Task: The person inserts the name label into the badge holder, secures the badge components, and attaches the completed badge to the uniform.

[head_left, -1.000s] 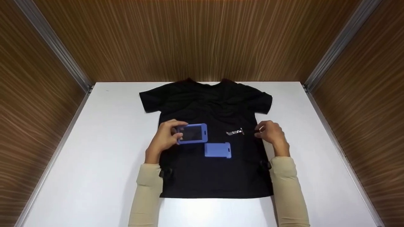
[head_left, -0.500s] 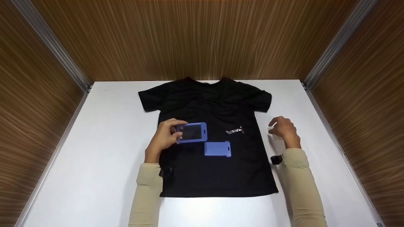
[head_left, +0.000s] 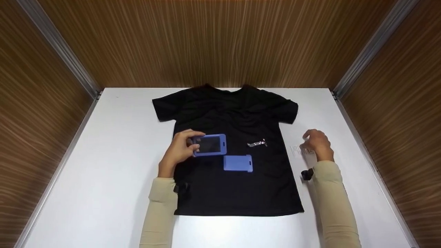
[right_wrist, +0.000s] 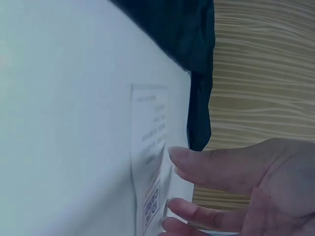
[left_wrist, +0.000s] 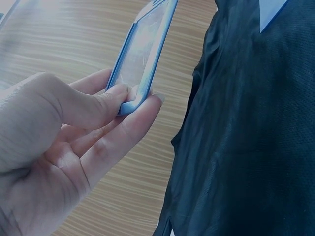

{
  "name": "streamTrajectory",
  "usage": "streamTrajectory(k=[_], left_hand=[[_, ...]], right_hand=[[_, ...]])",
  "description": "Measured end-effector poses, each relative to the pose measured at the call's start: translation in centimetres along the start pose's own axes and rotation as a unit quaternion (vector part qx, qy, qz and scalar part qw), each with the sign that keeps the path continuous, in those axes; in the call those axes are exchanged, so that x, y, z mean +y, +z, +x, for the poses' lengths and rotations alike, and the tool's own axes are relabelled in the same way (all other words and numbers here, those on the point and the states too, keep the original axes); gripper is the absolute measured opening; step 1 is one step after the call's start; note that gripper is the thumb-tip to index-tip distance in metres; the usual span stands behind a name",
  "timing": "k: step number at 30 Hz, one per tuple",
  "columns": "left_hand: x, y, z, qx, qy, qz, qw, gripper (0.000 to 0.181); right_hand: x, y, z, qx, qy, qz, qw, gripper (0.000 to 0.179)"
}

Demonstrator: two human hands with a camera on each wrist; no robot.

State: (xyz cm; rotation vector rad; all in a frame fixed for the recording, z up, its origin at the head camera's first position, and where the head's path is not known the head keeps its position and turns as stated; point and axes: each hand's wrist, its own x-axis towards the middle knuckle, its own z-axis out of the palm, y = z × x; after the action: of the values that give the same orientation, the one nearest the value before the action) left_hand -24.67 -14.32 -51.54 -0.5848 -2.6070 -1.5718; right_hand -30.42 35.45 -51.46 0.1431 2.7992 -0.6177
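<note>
My left hand [head_left: 179,148] pinches one end of a blue badge holder frame [head_left: 223,144] with a clear window, thumb on one side and fingers on the other. It is held over a black T-shirt [head_left: 237,196]. In the left wrist view the badge holder [left_wrist: 160,54] tilts upward. A flat blue badge holder back [head_left: 237,163] lies on the shirt, with a silver metal strap clip [head_left: 257,143] beyond it. My right hand [head_left: 317,143] is at a white printed card [right_wrist: 147,118] with a QR code, fingers loosely bent by its edge; contact is unclear.
The T-shirt is spread on a white table [head_left: 120,172]. Wood-patterned panels [head_left: 220,44] stand at the back and both sides, with metal rails [head_left: 65,51] at the corners. A small black camera [head_left: 307,174] sits at my right wrist.
My right hand has moved right, off the T-shirt's side edge and over to the printed card, which now shows partly. My left hand stays in place with the badge holder frame.
</note>
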Motion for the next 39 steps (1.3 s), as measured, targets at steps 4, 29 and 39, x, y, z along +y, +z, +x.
streamTrajectory(k=[4,29,39], left_hand=[[-0.01,0.1,0.11,-0.001,0.0,0.0,1.0,0.045],[0.05,0.0,0.08,0.002,-0.007,0.007,1.0,0.045],[0.02,0.02,0.03,-0.001,-0.007,-0.002,1.0,0.046]], right_hand=[[0.26,-0.03,-0.1,-0.006,0.011,-0.009,0.9999,0.055],[0.15,0.03,-0.03,-0.012,0.028,0.011,0.9995,0.044],[0.43,0.08,0.06,-0.01,0.034,0.018,0.9992,0.033]])
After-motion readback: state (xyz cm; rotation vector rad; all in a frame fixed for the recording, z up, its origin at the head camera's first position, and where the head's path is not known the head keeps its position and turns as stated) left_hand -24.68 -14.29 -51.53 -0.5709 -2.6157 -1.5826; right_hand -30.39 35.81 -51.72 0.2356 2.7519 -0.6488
